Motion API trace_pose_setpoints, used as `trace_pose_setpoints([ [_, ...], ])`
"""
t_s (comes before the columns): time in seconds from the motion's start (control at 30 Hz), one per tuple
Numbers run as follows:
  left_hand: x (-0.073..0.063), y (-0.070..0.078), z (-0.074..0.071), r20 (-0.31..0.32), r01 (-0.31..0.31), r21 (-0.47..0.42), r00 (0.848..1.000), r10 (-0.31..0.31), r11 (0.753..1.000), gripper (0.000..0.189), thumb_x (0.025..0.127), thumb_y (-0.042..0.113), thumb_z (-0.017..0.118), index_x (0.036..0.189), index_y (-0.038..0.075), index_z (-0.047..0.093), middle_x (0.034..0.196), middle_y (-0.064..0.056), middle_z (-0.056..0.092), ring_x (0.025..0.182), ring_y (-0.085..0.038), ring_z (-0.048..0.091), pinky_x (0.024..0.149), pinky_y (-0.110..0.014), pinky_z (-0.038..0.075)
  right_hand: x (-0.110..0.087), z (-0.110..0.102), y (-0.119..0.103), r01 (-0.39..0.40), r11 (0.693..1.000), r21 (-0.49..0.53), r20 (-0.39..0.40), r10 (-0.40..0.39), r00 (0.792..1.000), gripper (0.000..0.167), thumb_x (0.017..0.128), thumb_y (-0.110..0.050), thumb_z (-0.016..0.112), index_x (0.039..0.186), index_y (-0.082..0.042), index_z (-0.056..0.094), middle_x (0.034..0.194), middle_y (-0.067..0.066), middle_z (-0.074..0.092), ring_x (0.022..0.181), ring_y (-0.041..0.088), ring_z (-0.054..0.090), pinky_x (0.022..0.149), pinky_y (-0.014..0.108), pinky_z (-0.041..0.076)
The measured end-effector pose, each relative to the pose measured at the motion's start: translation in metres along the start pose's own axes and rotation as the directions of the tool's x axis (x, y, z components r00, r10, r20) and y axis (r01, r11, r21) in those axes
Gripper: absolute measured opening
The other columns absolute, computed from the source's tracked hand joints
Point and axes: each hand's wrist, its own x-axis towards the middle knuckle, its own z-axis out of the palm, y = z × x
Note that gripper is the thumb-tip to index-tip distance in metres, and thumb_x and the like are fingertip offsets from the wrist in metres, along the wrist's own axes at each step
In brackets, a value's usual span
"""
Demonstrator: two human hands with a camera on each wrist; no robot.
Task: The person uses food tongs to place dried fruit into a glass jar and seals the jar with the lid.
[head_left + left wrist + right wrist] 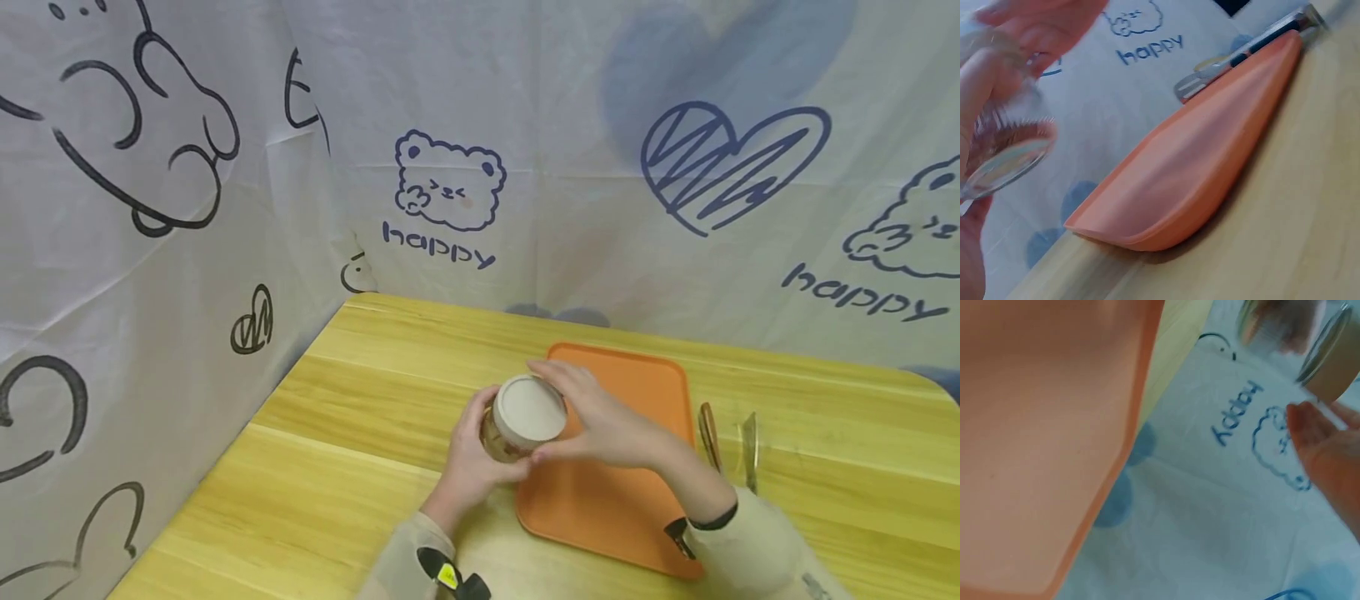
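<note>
My left hand (476,462) grips a clear glass jar (495,442) round its body, tilted, with a pale tan lid (531,407) facing up. In the left wrist view the jar's glass base (1010,165) shows, blurred, between the fingers. My right hand (600,421) is spread around the lid's right side, thumb near the lower rim and fingers past the upper one. From the right wrist, its fingers (1307,428) look straight, with a small gap to the lid (1335,359). The jar overlaps the left edge of the orange tray (615,521) in the head view.
Right of the tray, on the wooden table (337,467), lie a brown-handled utensil (708,437) and a thin metal utensil (752,450). A white cloth (570,242) with drawings hangs behind the table, and another cloth (187,308) along its left side.
</note>
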Motion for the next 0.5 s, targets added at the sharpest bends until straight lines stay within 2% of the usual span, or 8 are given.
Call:
trace_pose_setpoints([
  [0.13,0.002,0.002,-0.009,0.115,0.023,-0.174,0.993,-0.003,0.985,0.089,0.062,-0.005,0.084,0.139,0.008,0.041,0.133,-0.008,0.048,0.121,-0.024,0.046,0.106,-0.036,0.038,-0.003,-0.004,0.009,0.066,0.993,0.099,0.045,-0.071,0.996,0.101,0.07,-0.031,0.086,0.15,-0.012,0.027,0.151,0.009,0.029,0.133,0.029,0.032,0.105,0.057,0.033],
  [0.3,0.003,0.0,-0.015,0.211,0.005,-0.248,0.976,0.049,0.969,0.087,0.065,-0.01,0.08,0.139,0.004,0.039,0.133,-0.012,0.048,0.122,-0.026,0.046,0.106,-0.036,0.038,-0.005,-0.004,0.015,0.13,0.98,0.153,0.077,-0.143,0.987,0.092,0.074,-0.025,0.084,0.148,-0.012,0.031,0.148,0.0,0.036,0.13,0.021,0.038,0.107,0.045,0.036],
  [0.37,0.004,-0.002,-0.015,0.22,-0.006,-0.258,0.973,0.065,0.966,0.086,0.065,-0.01,0.08,0.139,0.006,0.04,0.133,-0.011,0.049,0.121,-0.026,0.046,0.105,-0.036,0.038,-0.005,-0.003,0.015,0.132,0.979,0.155,0.067,-0.144,0.987,0.088,0.076,-0.026,0.082,0.148,-0.012,0.033,0.146,0.0,0.038,0.13,0.02,0.039,0.106,0.043,0.037],
  [0.5,0.005,0.0,-0.013,0.185,0.013,-0.236,0.982,0.031,0.972,0.086,0.064,-0.007,0.082,0.138,0.009,0.042,0.132,-0.008,0.05,0.12,-0.025,0.048,0.105,-0.037,0.038,-0.005,0.0,0.015,0.131,0.978,0.164,0.008,-0.134,0.991,0.084,0.077,-0.024,0.081,0.146,-0.009,0.036,0.143,0.005,0.043,0.127,0.021,0.042,0.104,0.044,0.04],
])
